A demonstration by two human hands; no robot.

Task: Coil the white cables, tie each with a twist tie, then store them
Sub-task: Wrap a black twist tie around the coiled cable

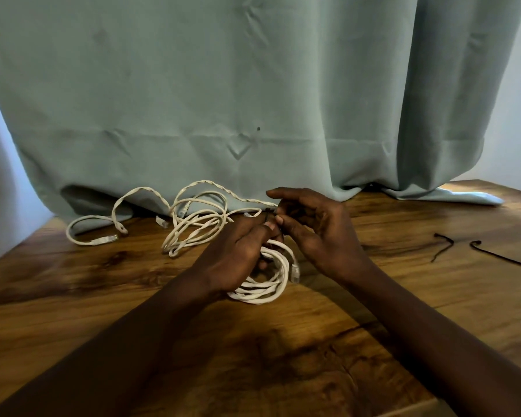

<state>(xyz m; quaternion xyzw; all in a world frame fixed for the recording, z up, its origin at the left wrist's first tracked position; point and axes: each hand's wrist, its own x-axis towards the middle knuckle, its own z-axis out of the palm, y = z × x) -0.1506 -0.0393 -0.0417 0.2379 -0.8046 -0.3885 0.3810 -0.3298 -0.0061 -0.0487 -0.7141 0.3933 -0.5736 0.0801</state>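
Forearms [127, 350] in from bottom edge, over wooden table [283, 374]. Left hand [238, 257] curled round coiled white cable [268, 290] at centre, loops hanging below the fingers. Right hand [316, 233] pinching black twist tie [268, 212] at coil's top, just above left thumb. Loose white cables [193, 227] upper left of hands; spare twist ties [442, 246] at right.

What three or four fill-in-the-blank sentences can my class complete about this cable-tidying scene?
1. The left hand grips a coiled ___ cable.
2. The right hand pinches a black ___ tie.
3. ___ spare ties lie on the wooden table, right of both hands.
4. The loose cables lie to the ___ of both hands.

Missing words: white; twist; Two; left
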